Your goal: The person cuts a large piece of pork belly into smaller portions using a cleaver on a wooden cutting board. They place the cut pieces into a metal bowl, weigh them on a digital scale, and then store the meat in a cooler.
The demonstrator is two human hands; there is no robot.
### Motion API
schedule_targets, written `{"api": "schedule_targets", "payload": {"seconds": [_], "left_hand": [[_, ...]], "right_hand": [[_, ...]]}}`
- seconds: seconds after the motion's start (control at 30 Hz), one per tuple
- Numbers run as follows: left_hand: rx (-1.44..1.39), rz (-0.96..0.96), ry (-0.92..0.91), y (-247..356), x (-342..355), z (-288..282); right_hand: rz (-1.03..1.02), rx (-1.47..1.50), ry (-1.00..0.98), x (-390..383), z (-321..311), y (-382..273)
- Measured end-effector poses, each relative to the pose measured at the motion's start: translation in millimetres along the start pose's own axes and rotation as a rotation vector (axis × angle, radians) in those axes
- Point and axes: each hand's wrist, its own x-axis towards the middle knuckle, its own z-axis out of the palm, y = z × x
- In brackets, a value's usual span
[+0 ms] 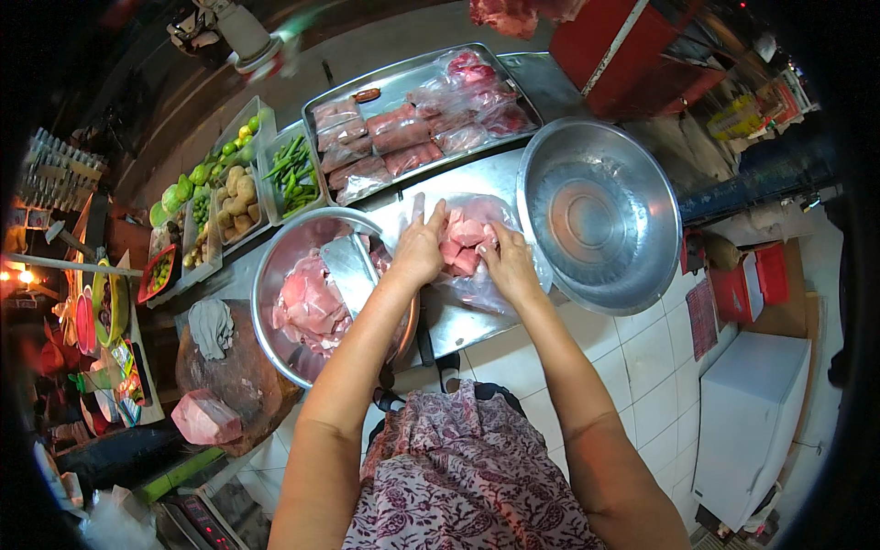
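Observation:
My left hand [423,246] and my right hand [506,261] grip several chunks of pink raw meat [464,238] from either side, on a clear plastic bag [486,293] lying on the metal counter [458,330]. Beside my left hand is a steel bowl [268,307] of raw meat slices [302,302], with a wide cleaver blade [341,266] lying across it. A large steel basin [596,220] with a shiny bottom stands just right of my right hand.
A tray [312,119] of bagged meat and containers of peppers [293,179], limes and potatoes line the back. A chopping block [206,367] holds a cloth [211,325] and a meat lump [203,417] at left. A white chest [747,422] stands at lower right.

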Motion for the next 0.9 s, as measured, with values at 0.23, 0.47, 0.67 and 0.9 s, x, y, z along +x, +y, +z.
{"api": "schedule_targets", "payload": {"seconds": [0.23,0.47,0.67,0.9], "left_hand": [[0.377,0.074,0.052,-6,12,-56],[0.278,0.318,0.182,64,10,-75],[0.149,0.352,0.058,100,-11,-81],[-0.027,0.537,0.217,88,-79,-72]], "right_hand": [[-0.414,-0.612,-0.595,-38,-94,-23],[-0.635,-0.311,-0.238,1,-138,-51],[0.008,0.961,0.125,36,-39,-67],[-0.072,0.926,-0.066,37,3,-35]]}}
